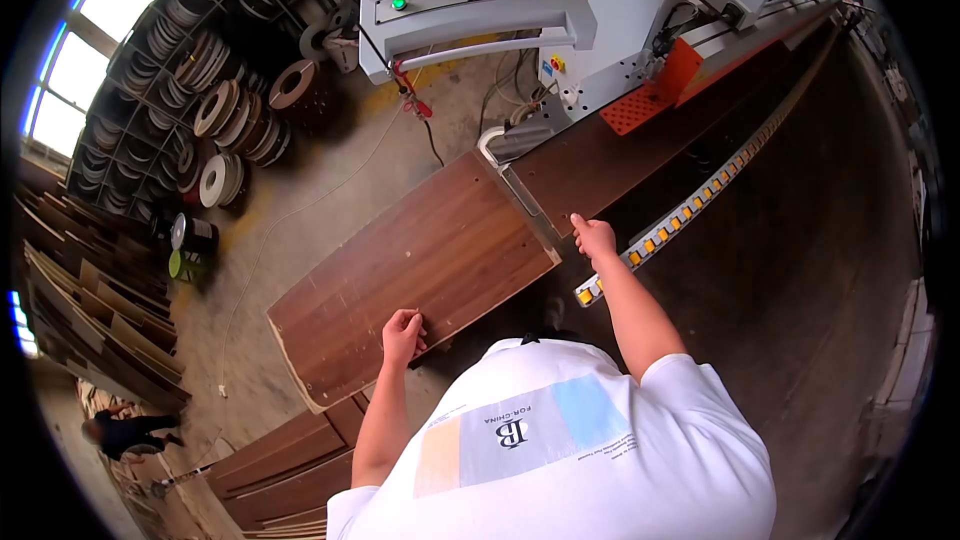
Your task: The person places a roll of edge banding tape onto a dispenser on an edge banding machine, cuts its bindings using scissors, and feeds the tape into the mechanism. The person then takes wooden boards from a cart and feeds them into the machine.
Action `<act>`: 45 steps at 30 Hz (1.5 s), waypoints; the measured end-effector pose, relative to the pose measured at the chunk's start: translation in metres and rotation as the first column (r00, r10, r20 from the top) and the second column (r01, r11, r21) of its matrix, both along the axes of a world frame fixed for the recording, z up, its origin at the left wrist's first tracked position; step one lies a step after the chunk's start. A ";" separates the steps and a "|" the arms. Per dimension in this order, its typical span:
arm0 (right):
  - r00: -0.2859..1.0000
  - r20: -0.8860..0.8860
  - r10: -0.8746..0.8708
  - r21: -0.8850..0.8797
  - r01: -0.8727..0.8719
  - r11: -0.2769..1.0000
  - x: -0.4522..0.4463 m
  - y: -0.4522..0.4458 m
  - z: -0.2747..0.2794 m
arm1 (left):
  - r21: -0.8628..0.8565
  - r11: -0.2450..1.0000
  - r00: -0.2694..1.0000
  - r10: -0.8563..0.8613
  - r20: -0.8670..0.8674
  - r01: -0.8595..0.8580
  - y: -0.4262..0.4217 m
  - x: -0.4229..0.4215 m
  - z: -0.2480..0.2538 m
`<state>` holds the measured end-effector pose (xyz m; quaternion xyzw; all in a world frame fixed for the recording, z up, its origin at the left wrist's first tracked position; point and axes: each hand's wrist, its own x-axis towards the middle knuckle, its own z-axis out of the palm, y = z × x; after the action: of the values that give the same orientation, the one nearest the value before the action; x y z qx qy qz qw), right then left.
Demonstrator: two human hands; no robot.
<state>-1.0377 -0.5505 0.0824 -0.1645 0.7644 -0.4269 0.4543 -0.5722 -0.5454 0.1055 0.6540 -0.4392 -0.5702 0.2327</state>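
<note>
My left hand [403,337] is at the near edge of a brown wood-grain board [400,280]. Its fingers are curled together, and whatever may be inside them is hidden. The board lies flat, with small pale specks on its face. At the near corner of a second brown panel [580,175], my right hand [595,238] is closed, thumb on top and the other fingers mostly out of sight. That panel extends along the machine under an orange perforated guard [640,110].
A roller rail [690,208] with yellow rollers runs beside the panel. Above is the machine's control box [470,10]. Edge-band rolls [230,120] fill racks at left. More brown panels [290,460] are stacked at lower left. A person [130,432] is in the far left.
</note>
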 end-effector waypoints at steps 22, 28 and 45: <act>0.911 -0.152 0.384 -0.190 -0.408 0.893 -0.041 0.068 -0.024 | -0.783 0.314 0.142 -0.949 -0.283 0.538 0.024 -0.268 0.288; 0.859 -0.212 0.467 -0.150 -0.501 0.853 -0.044 0.071 -0.011 | -0.936 0.015 -0.461 -0.868 -0.187 0.352 0.085 -0.330 0.399; 0.906 -0.231 0.354 -0.283 -0.410 0.867 -0.042 0.086 -0.011 | -0.986 0.070 -0.523 -0.841 -0.141 0.154 0.088 -0.338 0.415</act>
<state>-1.0795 -0.4642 0.0717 -0.4215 0.6718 -0.4324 0.4290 -0.9104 -0.4572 0.5201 -0.4260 -0.5997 -0.6499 0.1909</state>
